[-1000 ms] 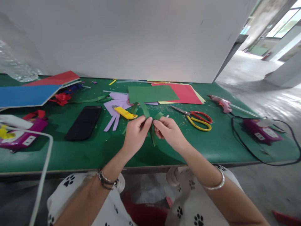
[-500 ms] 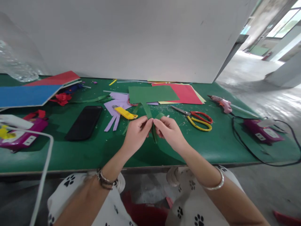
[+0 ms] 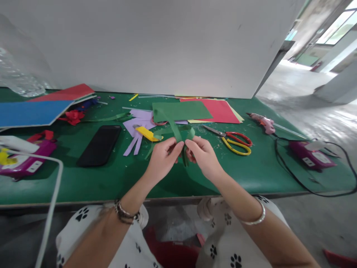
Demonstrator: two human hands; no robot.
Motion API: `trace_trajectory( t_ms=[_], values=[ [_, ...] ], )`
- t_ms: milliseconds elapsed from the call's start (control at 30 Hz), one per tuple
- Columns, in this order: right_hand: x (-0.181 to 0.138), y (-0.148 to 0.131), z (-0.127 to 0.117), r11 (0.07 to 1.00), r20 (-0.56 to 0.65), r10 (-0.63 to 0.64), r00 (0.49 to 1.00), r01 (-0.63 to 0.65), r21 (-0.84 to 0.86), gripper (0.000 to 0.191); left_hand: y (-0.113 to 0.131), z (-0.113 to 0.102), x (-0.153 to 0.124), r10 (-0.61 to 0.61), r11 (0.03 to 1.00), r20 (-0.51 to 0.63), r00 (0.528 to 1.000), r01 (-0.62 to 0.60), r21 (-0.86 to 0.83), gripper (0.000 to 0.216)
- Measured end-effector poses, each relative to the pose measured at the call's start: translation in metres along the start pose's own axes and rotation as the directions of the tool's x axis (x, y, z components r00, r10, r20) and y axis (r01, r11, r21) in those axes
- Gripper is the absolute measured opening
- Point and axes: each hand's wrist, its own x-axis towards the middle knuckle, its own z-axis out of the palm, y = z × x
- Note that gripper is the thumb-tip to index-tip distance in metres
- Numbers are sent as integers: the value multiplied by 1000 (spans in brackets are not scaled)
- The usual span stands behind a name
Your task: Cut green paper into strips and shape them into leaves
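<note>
My left hand (image 3: 163,159) and my right hand (image 3: 203,155) meet above the front middle of the green table (image 3: 119,178). Both pinch a bundle of green paper strips (image 3: 178,134), fingertips closed on it. The strips fan up and back from the pinch, and one short end hangs down between the hands. Just behind the left hand lie a yellow utility knife (image 3: 147,133) and a cut purple paper piece (image 3: 136,128).
Yellow-and-red scissors (image 3: 234,140) lie right of my hands. Green (image 3: 181,110) and red (image 3: 220,110) sheets lie behind. A black phone (image 3: 99,145) lies left. A pink glue gun (image 3: 262,122) and purple device (image 3: 311,156) with black cable sit right; blue card (image 3: 30,112) far left.
The hands stayed in place, pinching closer together. The green strips have been turned and now fan higher, one curling over toward the right hand.
</note>
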Motion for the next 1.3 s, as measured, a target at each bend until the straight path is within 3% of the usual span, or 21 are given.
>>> trace_trajectory(
  t_ms=[200, 433, 667, 767, 1100, 1200, 1300],
  values=[
    [1, 3, -1, 999, 60, -16, 998, 18, -34, 32, 0, 1, -2, -14, 1000, -38, 999, 14, -5, 32],
    [0, 5, 0, 996, 73, -20, 997, 27, -83, 38, 4, -1, -1, -37, 999, -191, 981, 35, -12, 35],
    [0, 4, 1, 1000, 12, -29, 1000, 29, 10, 32, -4, 0, 1, -41, 999, 2, 999, 41, -21, 29],
    [0, 4, 1, 1000, -7, -14, 1000, 15, 15, 30, -5, 0, 1, 0, 998, -40, 999, 3, 69, 35],
    [-1, 5, 2, 996, 86, -13, 996, 20, -84, 33, -3, 2, -1, 122, 973, -175, 977, -82, 218, 38],
    [-3, 4, 4, 997, 87, 10, 996, -4, -76, 35, -2, 1, -2, 89, 981, -237, 967, -44, 191, 35],
    [-3, 5, 5, 999, 70, 28, 997, -25, -47, 34, -2, 0, -1, 31, 991, -218, 976, -2, 133, 34]
  ],
)
